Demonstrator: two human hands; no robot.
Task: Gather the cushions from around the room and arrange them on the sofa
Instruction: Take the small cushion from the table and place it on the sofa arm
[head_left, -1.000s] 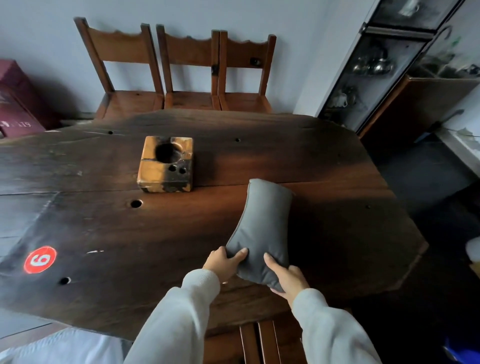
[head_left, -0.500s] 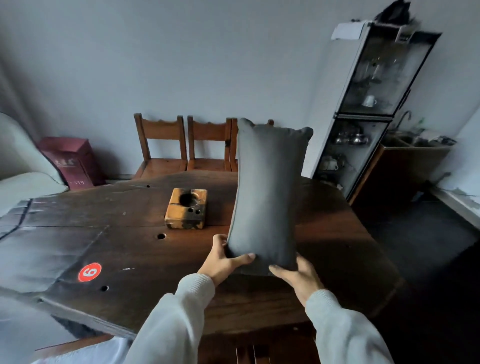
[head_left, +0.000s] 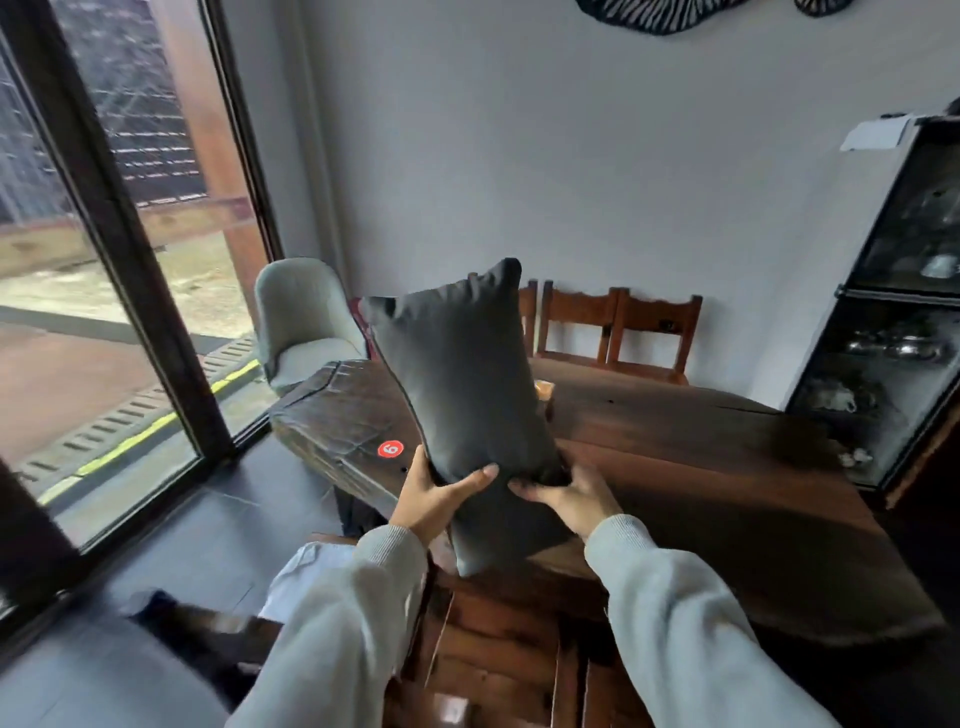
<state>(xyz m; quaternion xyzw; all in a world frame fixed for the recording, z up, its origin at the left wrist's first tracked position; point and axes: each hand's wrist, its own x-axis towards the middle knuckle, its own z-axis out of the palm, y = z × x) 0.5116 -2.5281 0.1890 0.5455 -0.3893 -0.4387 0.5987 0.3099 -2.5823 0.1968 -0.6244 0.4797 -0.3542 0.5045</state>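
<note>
A dark grey rectangular cushion (head_left: 467, 395) stands upright in the air above the near edge of the dark wooden table (head_left: 701, 467), tilted a little to the left. My left hand (head_left: 434, 493) grips its lower left side, thumb across the front. My right hand (head_left: 569, 491) holds its lower right corner. Both arms wear pale grey sleeves. No sofa is in view.
A pale green armchair (head_left: 304, 322) stands at the table's far left corner by a tall window (head_left: 104, 260). Wooden chairs (head_left: 618, 327) line the back wall. A glass cabinet (head_left: 893, 312) fills the right side. A red sticker (head_left: 390, 448) and a small orange block (head_left: 544, 389) are on the table.
The cushion came off the table, stood upright in both hands, and now leans left. My view has swung left and up, bringing in the window and armchair.
</note>
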